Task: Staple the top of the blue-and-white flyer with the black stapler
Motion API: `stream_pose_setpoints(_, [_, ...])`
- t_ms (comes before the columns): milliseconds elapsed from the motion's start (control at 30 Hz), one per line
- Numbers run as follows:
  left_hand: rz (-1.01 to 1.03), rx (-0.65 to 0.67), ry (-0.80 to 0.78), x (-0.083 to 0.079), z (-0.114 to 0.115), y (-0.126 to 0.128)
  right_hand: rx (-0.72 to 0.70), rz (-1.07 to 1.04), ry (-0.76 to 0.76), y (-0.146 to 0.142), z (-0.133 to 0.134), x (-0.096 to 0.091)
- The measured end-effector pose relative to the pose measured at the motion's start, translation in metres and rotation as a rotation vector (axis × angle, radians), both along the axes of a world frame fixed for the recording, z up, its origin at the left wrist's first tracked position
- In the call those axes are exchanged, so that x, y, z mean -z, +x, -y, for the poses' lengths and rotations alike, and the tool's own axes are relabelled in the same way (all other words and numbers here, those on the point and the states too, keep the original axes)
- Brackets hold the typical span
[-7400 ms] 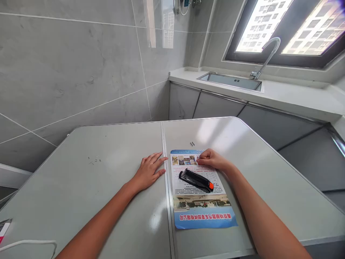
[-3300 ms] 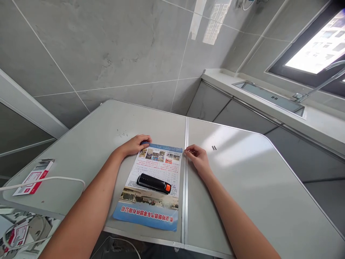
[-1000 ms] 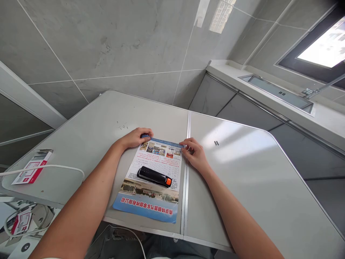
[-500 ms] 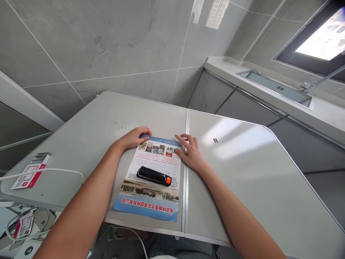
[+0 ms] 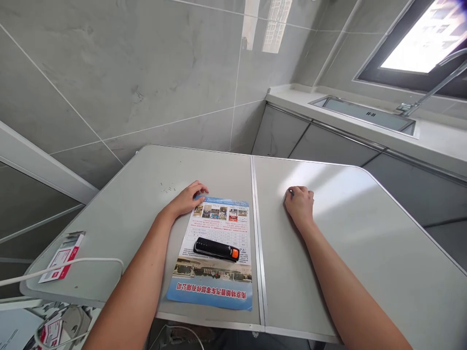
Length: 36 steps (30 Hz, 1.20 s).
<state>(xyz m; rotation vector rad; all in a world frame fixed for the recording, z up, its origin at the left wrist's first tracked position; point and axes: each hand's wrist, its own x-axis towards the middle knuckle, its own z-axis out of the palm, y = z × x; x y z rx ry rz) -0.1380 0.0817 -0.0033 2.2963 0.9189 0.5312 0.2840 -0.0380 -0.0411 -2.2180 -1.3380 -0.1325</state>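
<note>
One leaflet (image 5: 212,270) corner is touched by the half-open left hand (image 5: 187,198); staples (image 5: 291,192), best pinched lightly, are partly covered by the curled right hand (image 5: 301,206), grip unclear

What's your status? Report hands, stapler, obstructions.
Left hand at sheet, far left corner. Right hand at metal bit, grip unclear. Stapler on sheet, nothing atop it. Loose bits beside left hand.

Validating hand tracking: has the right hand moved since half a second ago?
Yes: right hand went rightward, away from the leaflet, past the table seam.
</note>
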Motion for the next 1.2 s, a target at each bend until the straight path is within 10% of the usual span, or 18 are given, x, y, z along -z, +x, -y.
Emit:
stream_pose_setpoints(500, [-0.087,-0.094,0.217,0.018,-0.007,0.009,-0.47,-0.244,0.134,-0.063,-0.01,-0.018])
stream_pose_setpoints(900, [-0.195,-0.145,0.268,0.017,-0.008,0.009,-0.818,-0.253,-0.04,-0.163,-0.116,-0.04])
stream_pose_setpoints(1200, [-0.195,-0.19,0.26,0.014,-0.005,0.011,-0.643,-0.277,0.174,-0.111,-0.091,-0.034])
